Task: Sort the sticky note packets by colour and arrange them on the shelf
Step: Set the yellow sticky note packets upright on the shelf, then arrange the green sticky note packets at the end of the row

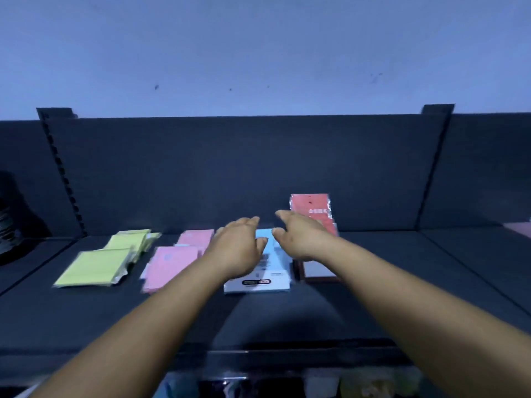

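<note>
Blue packets lay under my left hand and right hand, both spread open, seemingly hovering above the shelf.

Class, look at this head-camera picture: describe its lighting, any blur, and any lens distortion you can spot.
Head view: dim, bluish light throughout; motion blur smears the green packets and pink packets, and softens the left hand and right hand; the wide lens bows the shelf edges and uprights outward; the bottom strip is too blurred to read.
</note>
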### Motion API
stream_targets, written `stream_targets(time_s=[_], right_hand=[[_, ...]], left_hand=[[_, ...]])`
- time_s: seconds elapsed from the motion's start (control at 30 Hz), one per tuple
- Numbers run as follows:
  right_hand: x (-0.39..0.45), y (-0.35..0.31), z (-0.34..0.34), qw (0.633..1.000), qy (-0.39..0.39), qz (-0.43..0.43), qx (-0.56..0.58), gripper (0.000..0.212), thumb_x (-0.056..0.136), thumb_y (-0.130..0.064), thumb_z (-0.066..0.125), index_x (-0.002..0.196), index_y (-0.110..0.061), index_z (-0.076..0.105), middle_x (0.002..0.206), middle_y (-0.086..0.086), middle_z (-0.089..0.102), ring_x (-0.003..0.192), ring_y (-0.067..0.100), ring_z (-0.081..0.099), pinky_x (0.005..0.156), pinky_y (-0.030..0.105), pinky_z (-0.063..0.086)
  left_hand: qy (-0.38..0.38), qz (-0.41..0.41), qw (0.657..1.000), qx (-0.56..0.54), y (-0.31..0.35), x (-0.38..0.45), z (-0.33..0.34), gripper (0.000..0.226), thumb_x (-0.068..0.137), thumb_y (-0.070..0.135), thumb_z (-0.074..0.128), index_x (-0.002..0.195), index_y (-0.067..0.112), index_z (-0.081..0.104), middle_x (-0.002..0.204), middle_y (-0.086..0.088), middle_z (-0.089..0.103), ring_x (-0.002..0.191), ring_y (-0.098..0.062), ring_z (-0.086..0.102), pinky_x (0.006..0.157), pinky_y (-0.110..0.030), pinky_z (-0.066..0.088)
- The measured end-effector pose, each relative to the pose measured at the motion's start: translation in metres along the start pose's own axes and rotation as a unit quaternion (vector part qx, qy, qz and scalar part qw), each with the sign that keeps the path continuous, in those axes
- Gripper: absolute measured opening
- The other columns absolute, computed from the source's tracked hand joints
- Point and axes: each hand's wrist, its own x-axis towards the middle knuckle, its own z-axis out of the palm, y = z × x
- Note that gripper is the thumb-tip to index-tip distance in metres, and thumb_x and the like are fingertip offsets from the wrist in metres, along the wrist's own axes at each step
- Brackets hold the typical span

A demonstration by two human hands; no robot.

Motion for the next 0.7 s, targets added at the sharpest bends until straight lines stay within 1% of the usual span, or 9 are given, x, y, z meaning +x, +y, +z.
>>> stream_targets(time_s=[0.07,0.17,0.2,0.27,0.33,0.4,0.57,0.7], right_hand=[[-0.016,0.034,-0.012,1.000,-0.005,0.016,-0.011,0.051,0.102,-0.033,0.033,0.151,-0.019,0.026,0.155,0.001,0.032,0.141,0.024,0.030,0.113,0.034,0.024],[-0.044,0.088,-0.031,1.000,-0.011,0.027,-0.012,0.044,0.102,-0.031,0.033,0.144,-0.019,0.036,0.148,0.000,0.041,0.137,0.023,0.034,0.111,0.034,0.025],[-0.051,0.103,-0.035,0.999,-0.013,0.029,-0.010,0.044,0.102,-0.031,0.033,0.143,-0.019,0.037,0.149,-0.001,0.040,0.137,0.023,0.033,0.111,0.035,0.024],[-0.070,0.139,-0.046,0.999,-0.017,0.038,-0.018,0.048,0.103,-0.033,0.033,0.148,-0.017,0.031,0.155,-0.001,0.032,0.142,0.022,0.027,0.114,0.035,0.020],[-0.084,0.177,-0.055,0.998,-0.022,0.048,-0.032,0.053,0.103,-0.035,0.032,0.152,-0.016,0.022,0.158,0.000,0.024,0.146,0.021,0.021,0.118,0.036,0.015],[-0.097,0.211,-0.062,0.997,-0.027,0.063,-0.035,0.055,0.103,-0.036,0.031,0.153,-0.016,0.019,0.160,0.001,0.021,0.147,0.021,0.018,0.118,0.037,0.013],[-0.132,0.290,-0.082,0.994,-0.007,0.105,-0.026,0.058,0.103,-0.039,0.034,0.154,-0.016,0.018,0.160,0.000,0.020,0.146,0.021,0.020,0.118,0.035,0.016],[-0.149,0.340,-0.095,0.989,0.012,0.144,-0.016,0.056,0.102,-0.038,0.035,0.153,-0.018,0.021,0.159,0.000,0.024,0.145,0.022,0.023,0.117,0.034,0.019]], left_hand=[[-0.006,0.013,1.000,-0.002,0.035,0.002,0.008,0.056,0.099,0.034,0.039,0.150,0.013,0.026,0.155,-0.005,0.031,0.141,-0.023,0.030,0.115,-0.035,0.026],[-0.012,0.031,0.999,0.003,0.091,0.006,0.023,0.051,0.099,0.033,0.040,0.144,0.012,0.034,0.148,-0.007,0.041,0.135,-0.025,0.038,0.110,-0.034,0.031],[-0.014,0.036,0.999,0.006,0.107,0.007,0.027,0.049,0.099,0.033,0.040,0.143,0.012,0.036,0.145,-0.008,0.044,0.132,-0.026,0.041,0.107,-0.034,0.033],[-0.022,0.050,0.998,0.016,0.146,0.009,0.039,0.048,0.098,0.034,0.040,0.141,0.013,0.036,0.143,-0.009,0.046,0.129,-0.029,0.044,0.103,-0.034,0.035],[-0.033,0.068,0.997,0.023,0.186,0.010,0.052,0.055,0.099,0.035,0.040,0.147,0.012,0.028,0.150,-0.009,0.038,0.135,-0.028,0.038,0.108,-0.034,0.032],[-0.040,0.084,0.995,0.021,0.220,0.012,0.063,0.060,0.099,0.037,0.039,0.150,0.011,0.022,0.154,-0.008,0.031,0.140,-0.026,0.033,0.113,-0.034,0.028],[-0.062,0.123,0.990,0.005,0.301,0.018,0.089,0.061,0.100,0.038,0.037,0.152,0.011,0.019,0.157,-0.007,0.025,0.143,-0.024,0.027,0.116,-0.035,0.023],[-0.080,0.159,0.984,-0.017,0.353,0.028,0.105,0.060,0.101,0.037,0.036,0.152,0.012,0.017,0.158,-0.006,0.023,0.144,-0.024,0.025,0.117,-0.036,0.021]])
